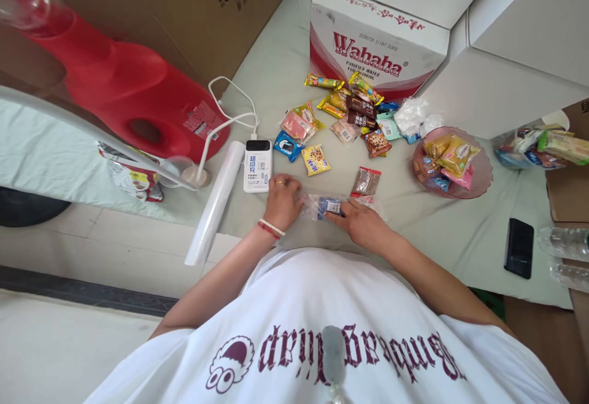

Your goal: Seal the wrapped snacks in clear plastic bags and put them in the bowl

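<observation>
A clear plastic bag (322, 204) with a blue snack pack inside lies flat on the pale cloth just in front of me. My left hand (284, 198), with a ring and a bead bracelet, presses on the bag's left end. My right hand (361, 220) rests on its right part, fingers on the blue pack. A brown snack pack (367, 181) lies just beyond the bag. Further back is a scatter of several wrapped snacks (343, 112).
A white power bank (257, 164) with a cable and a roll of clear bags (216, 204) lie to the left. A red machine (124, 88) stands at far left. A Wahaha carton (375, 45) is at the back. A pink bowl (478, 177) of snacks and a black phone (519, 247) are to the right.
</observation>
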Demonstrator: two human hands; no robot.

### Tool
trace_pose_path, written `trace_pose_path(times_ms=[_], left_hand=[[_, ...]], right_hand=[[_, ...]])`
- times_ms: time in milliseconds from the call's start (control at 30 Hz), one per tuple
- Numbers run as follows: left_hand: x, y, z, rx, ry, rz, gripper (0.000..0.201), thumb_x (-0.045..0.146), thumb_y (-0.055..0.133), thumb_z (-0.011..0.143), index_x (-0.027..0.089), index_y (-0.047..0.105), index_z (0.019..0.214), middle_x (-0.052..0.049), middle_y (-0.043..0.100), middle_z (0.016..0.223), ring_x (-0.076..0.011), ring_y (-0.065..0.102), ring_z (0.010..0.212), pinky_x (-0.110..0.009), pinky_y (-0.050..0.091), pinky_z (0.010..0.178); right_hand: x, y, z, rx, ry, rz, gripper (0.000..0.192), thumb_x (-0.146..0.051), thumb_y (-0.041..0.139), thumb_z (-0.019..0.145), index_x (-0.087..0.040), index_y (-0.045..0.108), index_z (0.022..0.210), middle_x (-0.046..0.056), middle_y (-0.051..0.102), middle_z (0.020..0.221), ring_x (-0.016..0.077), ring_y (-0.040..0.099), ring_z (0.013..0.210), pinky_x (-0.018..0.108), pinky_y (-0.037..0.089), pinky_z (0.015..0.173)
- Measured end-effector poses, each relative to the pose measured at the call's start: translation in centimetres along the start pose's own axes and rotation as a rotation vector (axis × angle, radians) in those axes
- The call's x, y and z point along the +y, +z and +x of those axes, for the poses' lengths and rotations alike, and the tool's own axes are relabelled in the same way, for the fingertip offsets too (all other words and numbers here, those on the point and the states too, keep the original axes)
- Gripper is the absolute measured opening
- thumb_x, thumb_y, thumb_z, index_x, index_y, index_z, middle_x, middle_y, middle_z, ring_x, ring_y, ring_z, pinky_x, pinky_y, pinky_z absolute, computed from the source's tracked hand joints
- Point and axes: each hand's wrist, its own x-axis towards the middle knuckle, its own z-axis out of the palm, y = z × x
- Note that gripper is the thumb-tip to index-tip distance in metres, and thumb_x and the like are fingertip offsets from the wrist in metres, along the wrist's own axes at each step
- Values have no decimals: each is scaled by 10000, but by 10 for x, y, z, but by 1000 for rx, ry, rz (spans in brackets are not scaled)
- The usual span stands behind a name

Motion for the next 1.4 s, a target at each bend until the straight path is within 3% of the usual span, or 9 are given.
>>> trace_pose_path(times_ms=[200, 300, 433, 533, 667, 867, 1033, 1233, 1400], left_hand=[[20, -35, -19, -235, -99, -427, 149, 339, 543, 937, 220, 627, 909, -18, 693, 711, -225, 672, 701, -361, 520, 723], [50, -21, -12, -350, -85, -708, 183, 337, 528, 940, 194, 643, 932, -24, 728, 743, -201, 688, 699, -332, 546, 704], [80, 12, -9, -284, 111, -504, 346, 145, 442, 921, 185, 739, 1096, -74, 753, 997, -223, 690, 950, -374, 556, 884], [90, 24, -16, -236, 236, -209, 371, 147, 449, 961, 230, 763, 1138, -100, 692, 1085, -267, 612, 1057, -404, 534, 904], [93, 25, -24, -213, 221, -35, 318, 238, 482, 1007, 290, 758, 1155, -107, 628, 1139, -291, 550, 1061, -424, 502, 881], [89, 35, -22, -91, 62, 31, 685, 451, 744, 852, 188, 518, 1443, -209, 571, 1355, -396, 532, 1241, -517, 468, 976], [90, 38, -18, -223, -9, -35, 328, 357, 625, 918, 191, 586, 1199, -143, 678, 1111, -310, 684, 1002, -418, 535, 840], [73, 23, -20, -248, -31, -630, 526, 310, 661, 839, 205, 501, 1329, -101, 729, 1147, -255, 713, 1029, -410, 606, 873], [81, 17, -30, -342, 178, -986, 640, 253, 620, 840, 219, 456, 1457, -141, 635, 1436, -277, 678, 1243, -469, 558, 1069]], right_hand=[[2, 20, -4, 90, 6, 142, 578, -60, 477, 979, -314, 586, 1486, 94, 594, 1085, 259, 509, 1028, 347, 458, 888], [2, 23, -7, 158, 0, 219, 474, -96, 465, 989, -277, 673, 1374, 103, 594, 1090, 263, 496, 1057, 370, 474, 920], [15, 31, -18, 267, -22, 499, 333, -228, 468, 1022, -234, 715, 1245, 103, 637, 1148, 247, 558, 1085, 395, 504, 970], [27, 44, -27, 461, 311, 595, 395, -336, 400, 1062, -217, 643, 1349, 100, 661, 1085, 244, 602, 1003, 413, 535, 931], [32, 55, -32, 613, 731, 313, 396, -390, 587, 963, -189, 689, 1288, 179, 604, 1158, 357, 531, 1125, 554, 505, 968], [22, 37, -35, 567, 619, 394, 179, -284, 538, 960, -229, 702, 1006, 140, 631, 1208, 297, 593, 1108, 445, 523, 972], [0, 28, -10, 466, 415, 541, 323, -223, 419, 998, -210, 685, 1181, 111, 659, 1139, 236, 637, 1036, 360, 539, 933], [1, 40, -10, 592, 296, 689, 469, -443, 531, 1008, -200, 594, 1404, 169, 555, 1344, 263, 572, 1258, 441, 504, 1085], [6, 44, -21, 677, 467, 724, 526, -486, 584, 972, -189, 571, 1407, 178, 592, 1363, 288, 574, 1269, 468, 501, 1081]])
